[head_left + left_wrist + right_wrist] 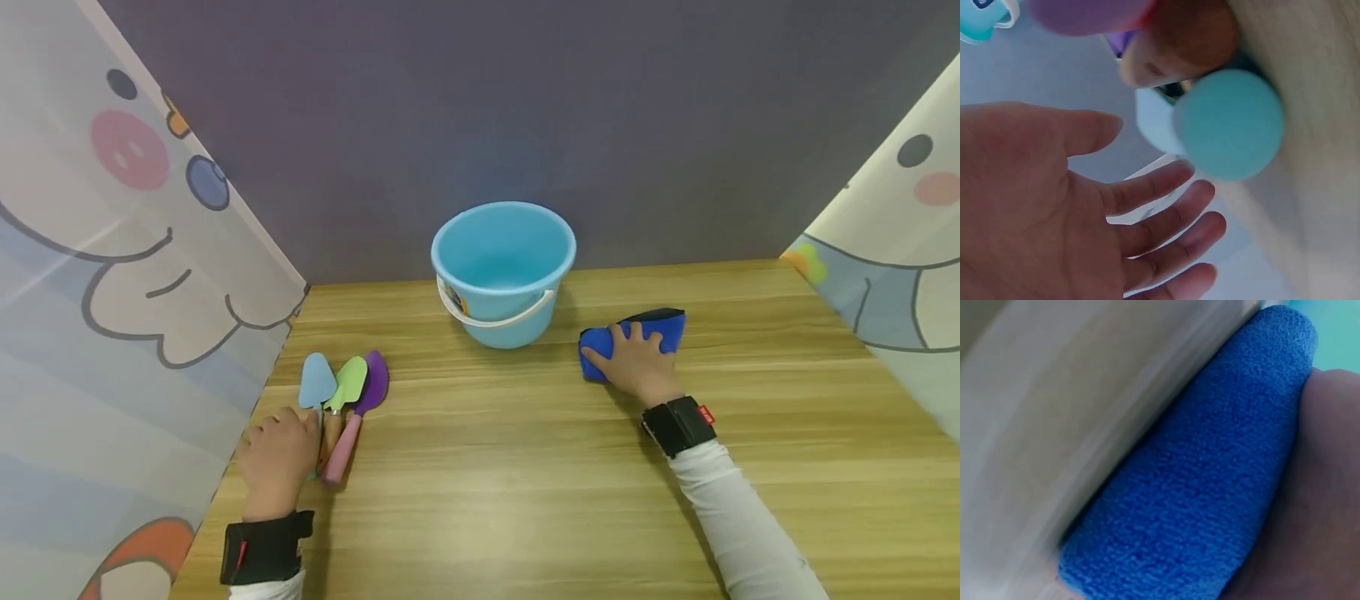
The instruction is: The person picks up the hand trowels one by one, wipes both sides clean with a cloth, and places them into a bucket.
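Observation:
My right hand rests on a folded blue cloth, which lies on the wooden table and has a dark edge at the back. Thumb and fingers are spread over the top of the cloth in the head view. At the left, my left hand is beside several small garden trowels lying together: one with a light blue blade, one with a green blade and one with a purple blade. In the left wrist view its fingers are loosely extended, close to the rounded turquoise handle end, and hold nothing.
A light blue bucket with a white handle stands upright at the table's back middle, before a dark panel. Panels with cartoon prints border the left and right sides of the wooden table.

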{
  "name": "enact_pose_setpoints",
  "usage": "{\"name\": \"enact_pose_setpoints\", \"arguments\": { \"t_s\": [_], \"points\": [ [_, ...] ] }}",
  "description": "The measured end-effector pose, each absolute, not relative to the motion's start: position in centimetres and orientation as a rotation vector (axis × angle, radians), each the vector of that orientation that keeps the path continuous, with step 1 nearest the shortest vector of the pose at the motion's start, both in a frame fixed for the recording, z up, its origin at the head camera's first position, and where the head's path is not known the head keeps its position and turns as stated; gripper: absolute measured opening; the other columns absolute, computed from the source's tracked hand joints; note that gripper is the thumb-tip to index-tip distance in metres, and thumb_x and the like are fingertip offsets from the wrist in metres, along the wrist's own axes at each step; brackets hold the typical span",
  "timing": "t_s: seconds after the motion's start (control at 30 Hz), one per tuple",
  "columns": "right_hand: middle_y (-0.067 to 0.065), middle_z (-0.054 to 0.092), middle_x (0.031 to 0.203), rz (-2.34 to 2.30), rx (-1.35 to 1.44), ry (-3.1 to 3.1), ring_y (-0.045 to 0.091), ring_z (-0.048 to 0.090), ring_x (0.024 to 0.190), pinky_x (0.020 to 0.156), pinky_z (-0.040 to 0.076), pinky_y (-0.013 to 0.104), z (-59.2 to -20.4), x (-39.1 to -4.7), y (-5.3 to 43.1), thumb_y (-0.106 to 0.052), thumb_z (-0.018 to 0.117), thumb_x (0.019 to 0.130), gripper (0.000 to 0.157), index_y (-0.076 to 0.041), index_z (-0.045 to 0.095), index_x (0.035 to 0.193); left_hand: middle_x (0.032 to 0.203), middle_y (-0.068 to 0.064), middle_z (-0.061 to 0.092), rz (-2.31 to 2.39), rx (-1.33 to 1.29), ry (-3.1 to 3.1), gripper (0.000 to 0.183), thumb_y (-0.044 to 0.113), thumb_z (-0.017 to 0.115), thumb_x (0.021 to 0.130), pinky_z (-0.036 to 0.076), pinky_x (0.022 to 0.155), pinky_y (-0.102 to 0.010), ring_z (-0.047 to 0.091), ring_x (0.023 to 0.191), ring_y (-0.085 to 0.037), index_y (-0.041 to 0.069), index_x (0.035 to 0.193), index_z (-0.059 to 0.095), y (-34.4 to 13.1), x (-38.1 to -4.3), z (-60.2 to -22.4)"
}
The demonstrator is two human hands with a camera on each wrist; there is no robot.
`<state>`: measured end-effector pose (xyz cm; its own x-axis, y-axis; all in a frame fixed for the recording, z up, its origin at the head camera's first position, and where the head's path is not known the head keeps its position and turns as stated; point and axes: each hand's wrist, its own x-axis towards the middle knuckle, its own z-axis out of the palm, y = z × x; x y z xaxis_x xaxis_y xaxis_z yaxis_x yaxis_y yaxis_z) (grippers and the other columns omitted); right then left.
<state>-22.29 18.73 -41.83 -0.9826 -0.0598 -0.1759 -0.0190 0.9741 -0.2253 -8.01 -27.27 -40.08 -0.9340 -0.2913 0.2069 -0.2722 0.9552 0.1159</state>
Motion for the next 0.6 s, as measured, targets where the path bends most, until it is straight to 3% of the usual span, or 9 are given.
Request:
{"name": "enact_pose_setpoints", "arguments": {
  "t_s": [0.23,0.43,0.6],
  "points": [
    [0.036,0.018,0.153,-0.331,-0.044,2.936,0.067,0.016,0.130,0.095,0.023,0.086,-42.3,-22.0,18.7,-0.070,0.032,0.091,0.091,-0.004,0.022,0.153,0.089,-0.038,0.061,-0.312,0.456,-3.230,0.043,0.026,0.040,0.102,0.049,0.057,-0.052,0.060,0.075,-0.048,-0.014,0.093,0.053,-29.1,-9.3,-40.8],
    [0.037,0.020,0.152,-0.329,-0.047,2.959,0.068,0.017,0.129,0.094,0.025,0.086,-42.2,-22.0,18.7,-0.069,0.033,0.092,0.090,-0.004,0.023,0.152,0.080,-0.026,0.058,-0.374,0.437,-3.236,0.036,0.025,0.046,0.099,0.041,0.047,-0.038,0.055,0.062,-0.031,-0.011,0.095,0.050,-29.7,-10.0,-41.2],
    [0.037,0.021,0.152,-0.354,-0.080,2.963,0.069,0.017,0.128,0.093,0.026,0.086,-42.2,-22.0,18.7,-0.070,0.033,0.091,0.091,-0.003,0.024,0.152,0.078,-0.027,0.056,-0.402,0.412,-3.197,0.035,0.020,0.048,0.096,0.040,0.046,-0.037,0.050,0.059,-0.029,-0.015,0.096,0.048,-30.0,-10.1,-41.3]
  ]
}}
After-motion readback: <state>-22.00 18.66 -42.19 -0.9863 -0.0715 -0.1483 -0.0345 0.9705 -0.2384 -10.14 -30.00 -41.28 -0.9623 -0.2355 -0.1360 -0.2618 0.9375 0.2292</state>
